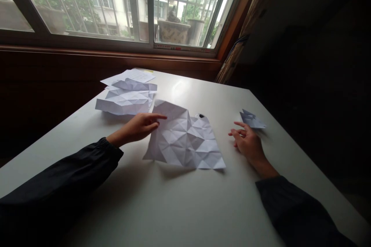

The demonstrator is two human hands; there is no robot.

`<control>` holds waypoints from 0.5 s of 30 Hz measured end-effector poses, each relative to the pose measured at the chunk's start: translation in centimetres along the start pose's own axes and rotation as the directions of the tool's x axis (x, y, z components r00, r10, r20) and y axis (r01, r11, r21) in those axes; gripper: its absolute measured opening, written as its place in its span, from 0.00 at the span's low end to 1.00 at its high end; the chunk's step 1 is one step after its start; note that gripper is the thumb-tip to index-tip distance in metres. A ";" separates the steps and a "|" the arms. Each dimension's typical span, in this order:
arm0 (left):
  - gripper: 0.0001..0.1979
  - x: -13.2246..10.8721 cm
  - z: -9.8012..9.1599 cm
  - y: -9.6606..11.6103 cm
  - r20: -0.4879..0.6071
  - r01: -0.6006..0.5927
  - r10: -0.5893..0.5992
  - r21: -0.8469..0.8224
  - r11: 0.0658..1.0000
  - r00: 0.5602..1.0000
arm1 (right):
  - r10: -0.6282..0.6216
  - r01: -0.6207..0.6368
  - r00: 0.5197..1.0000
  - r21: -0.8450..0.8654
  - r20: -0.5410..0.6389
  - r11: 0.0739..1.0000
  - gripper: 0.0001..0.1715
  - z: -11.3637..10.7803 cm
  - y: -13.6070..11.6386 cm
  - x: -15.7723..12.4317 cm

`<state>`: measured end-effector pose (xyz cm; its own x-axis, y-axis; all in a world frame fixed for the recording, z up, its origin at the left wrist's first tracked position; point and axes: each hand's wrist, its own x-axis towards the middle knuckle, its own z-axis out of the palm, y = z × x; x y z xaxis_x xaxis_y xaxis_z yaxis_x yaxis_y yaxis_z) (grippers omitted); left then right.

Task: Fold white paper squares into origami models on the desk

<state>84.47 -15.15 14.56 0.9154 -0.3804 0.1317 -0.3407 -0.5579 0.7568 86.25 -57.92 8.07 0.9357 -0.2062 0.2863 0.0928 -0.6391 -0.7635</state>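
A large white sheet of paper, creased all over with fold lines, lies unfolded in the middle of the white table. My left hand rests at the sheet's upper left edge with the index finger stretched out onto the paper and the other fingers loosely curled; it grips nothing. My right hand lies on the table to the right of the sheet, fingers apart and empty. Just beyond its fingertips sits a small folded paper piece.
A stack of several creased white sheets lies at the table's far left. A small dark object peeks out behind the big sheet. A barred window and a curtain stand beyond the table.
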 end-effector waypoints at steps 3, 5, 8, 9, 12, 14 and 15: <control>0.26 0.1 -2.7 -0.5 -0.378 0.015 -0.008 0.016 1.000 0.926 | 0.082 -0.081 0.997 0.099 -0.004 0.992 0.33 -0.3 0.1 0.2; 0.28 0.1 -5.0 -1.4 -0.566 0.117 -0.092 0.009 0.993 0.819 | 0.101 -0.101 0.995 0.135 0.004 0.986 0.32 -0.3 0.0 0.2; 0.30 0.0 -8.3 -3.5 -0.633 0.291 -0.229 -0.006 0.957 0.739 | 0.075 -0.077 0.997 0.112 0.016 0.991 0.28 -0.2 0.1 0.2; 0.31 -0.1 -9.1 -4.2 -0.599 0.363 -0.279 0.021 0.932 0.751 | 0.061 -0.062 0.998 0.092 0.015 0.994 0.27 -0.1 0.2 0.3; 0.31 -0.4 -10.7 -6.3 -0.378 0.483 -0.399 0.160 0.861 0.836 | -0.021 0.016 0.997 -0.076 -0.070 0.997 0.23 -0.5 0.8 0.6; 0.28 -0.7 -10.9 -7.3 -0.199 0.489 -0.450 0.252 0.835 0.870 | -0.089 0.050 0.980 -0.211 -0.177 0.976 0.20 -1.1 1.3 1.0; 0.26 -0.9 -11.0 -7.6 -0.153 0.484 -0.459 0.268 0.833 0.875 | -0.113 0.052 0.966 -0.256 -0.231 0.965 0.20 -1.5 1.6 1.2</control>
<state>88.63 -2.51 15.72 0.9903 0.0359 -0.1343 0.1016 -0.8465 0.5227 87.02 -60.28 8.07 0.8150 -0.2982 0.4968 0.0508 -0.8173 -0.5740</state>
